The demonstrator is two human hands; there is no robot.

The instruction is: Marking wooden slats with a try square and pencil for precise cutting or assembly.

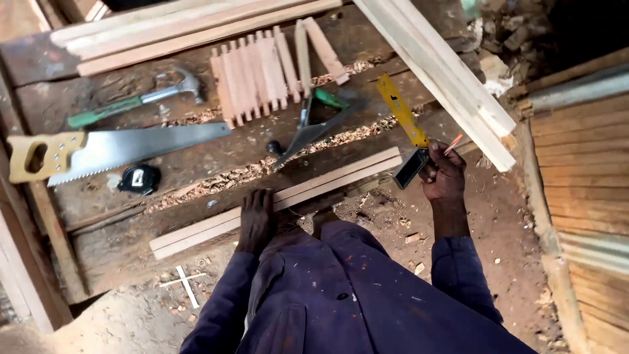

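My left hand (pixel 257 216) presses flat on two long pale wooden strips (pixel 341 174) lying side by side along the front of a dark wooden workbench (pixel 118 246). My right hand (pixel 442 176) is off the bench's right end, gripping the dark stock of a try square with a yellow blade (pixel 401 111) that points up and away. A thin red pencil (pixel 453 143) sticks out between the same hand's fingers. My blue trousers and sleeves fill the lower middle of the view.
On the bench lie a handsaw with a yellow handle (pixel 118 147), a green-handled claw hammer (pixel 134 99), a black tape measure (pixel 139 178), a row of short wooden slats (pixel 252 75) and a dark metal square (pixel 313 128). Long pale battens (pixel 445 72) lean at the right. Wood shavings are scattered about.
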